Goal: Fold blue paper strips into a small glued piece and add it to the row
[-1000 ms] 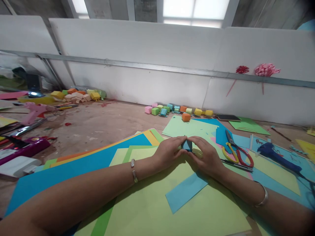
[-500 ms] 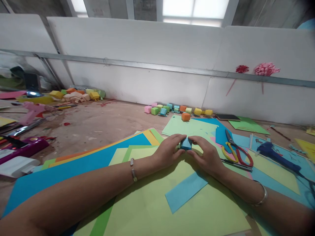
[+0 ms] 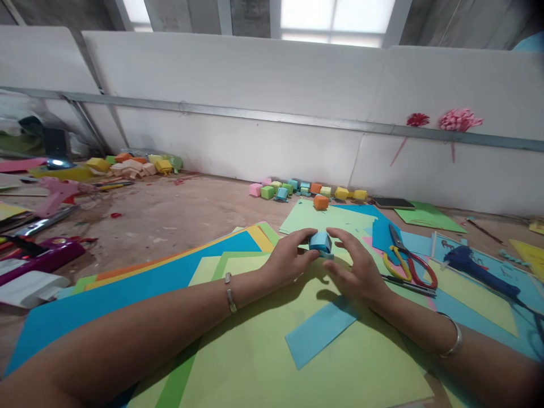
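Observation:
Between the thumb and fingers of my left hand point(image 3: 292, 256) is a small light-blue folded paper box point(image 3: 321, 242), held just above the pale green sheets. My right hand point(image 3: 359, 266) is beside it, thumb and fingers apart; its index fingertip is close to the box's right edge, and I cannot tell whether it touches. Below the hands, a light-blue paper strip point(image 3: 321, 333) lies flat on the pale green paper point(image 3: 263, 340). Scissors point(image 3: 408, 260) with red and yellow handles rest right of my right hand.
Small coloured paper boxes point(image 3: 267, 192) line the wall, with an orange one point(image 3: 321, 202) in front. A blue glue gun point(image 3: 480, 269) lies at right, a pink glue gun point(image 3: 59, 192) at left. A purple power strip point(image 3: 51, 255) and a white charger point(image 3: 32, 288) sit at left.
My right thumb and fingers have spread away from the paper box. The box has turned slightly and moved up a little in my left hand, showing more of its side.

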`<state>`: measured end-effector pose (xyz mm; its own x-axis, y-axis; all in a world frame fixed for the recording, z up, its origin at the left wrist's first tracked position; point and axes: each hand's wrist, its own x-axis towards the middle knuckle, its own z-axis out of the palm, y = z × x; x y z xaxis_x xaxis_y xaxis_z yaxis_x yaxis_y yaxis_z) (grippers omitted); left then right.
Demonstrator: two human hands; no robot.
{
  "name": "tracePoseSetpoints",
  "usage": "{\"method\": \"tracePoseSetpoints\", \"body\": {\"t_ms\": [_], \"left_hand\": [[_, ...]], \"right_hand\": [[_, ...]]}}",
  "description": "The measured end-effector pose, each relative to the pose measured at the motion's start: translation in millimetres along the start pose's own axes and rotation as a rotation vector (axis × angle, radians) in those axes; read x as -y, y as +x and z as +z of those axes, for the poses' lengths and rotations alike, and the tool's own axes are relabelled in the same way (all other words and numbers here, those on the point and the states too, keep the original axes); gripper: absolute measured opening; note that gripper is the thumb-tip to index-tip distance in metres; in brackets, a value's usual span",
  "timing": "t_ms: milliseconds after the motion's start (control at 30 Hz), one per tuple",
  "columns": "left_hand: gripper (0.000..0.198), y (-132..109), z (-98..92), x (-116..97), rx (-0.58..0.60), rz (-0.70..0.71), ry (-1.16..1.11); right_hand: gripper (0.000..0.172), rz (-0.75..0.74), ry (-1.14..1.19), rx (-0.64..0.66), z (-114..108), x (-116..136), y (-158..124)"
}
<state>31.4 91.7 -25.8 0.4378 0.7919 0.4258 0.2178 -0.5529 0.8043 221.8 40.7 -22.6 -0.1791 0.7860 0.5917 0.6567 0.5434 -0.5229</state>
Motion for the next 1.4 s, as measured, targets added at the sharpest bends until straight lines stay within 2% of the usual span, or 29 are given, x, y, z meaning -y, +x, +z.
{"method": "tracePoseSetpoints", "body": {"t_ms": [100,200,367,467,533,600,667,767,900,1067,1167,1300,1400], "left_hand": [[0.037,4,-0.6,2,-0.022,-0.079,-0.18],[0.037,5,0.1,4,-0.039,-0.07,-0.175],[0.037,-1,0.9,-3,-0.001,0.139,0.1],[0.049,-3,-1.6,-9,0.007,0.199,0.118],[0.048,-3,-3.6,-8,-0.064,0.161,0.069],[0.039,0,-4.8,-4,-0.162,0.078,0.06],[0.036,3,-4.8,2,-0.225,-0.017,0.073],[0.035,6,-3.3,9,-0.247,-0.118,0.04],[0.038,7,-1.3,13,-0.256,-0.112,0.023],[0.038,6,-1.1,11,-0.245,-0.103,0.067],[0.031,6,-2.3,8,-0.21,-0.051,0.116],[0.033,4,-3.0,3,-0.102,0.114,0.213],[0.034,2,-2.1,0,0.019,0.156,0.289]], "right_hand": [[0.042,0.149,0.144,-0.04,0,-3,3],[0.041,0.28,0.261,0.01,0,-6,5],[0.041,0.252,0.187,0.09,-1,1,6],[0.037,0.213,0.106,0.008,-1,1,6],[0.034,0.197,0.068,-0.024,-1,-1,6],[0.031,0.209,0.051,0.019,0,-4,7],[0.035,0.244,0.054,0.071,1,-7,8],[0.051,0.277,0.057,0.072,3,-10,7],[0.062,0.26,0.051,0.044,3,-13,3],[0.067,0.254,0.078,0.024,2,-14,0],[0.058,0.227,0.082,-0.006,1,-10,0],[0.043,0.122,0.013,-0.038,0,-5,1],[0.037,0.014,-0.079,-0.003,2,-6,2]]}}
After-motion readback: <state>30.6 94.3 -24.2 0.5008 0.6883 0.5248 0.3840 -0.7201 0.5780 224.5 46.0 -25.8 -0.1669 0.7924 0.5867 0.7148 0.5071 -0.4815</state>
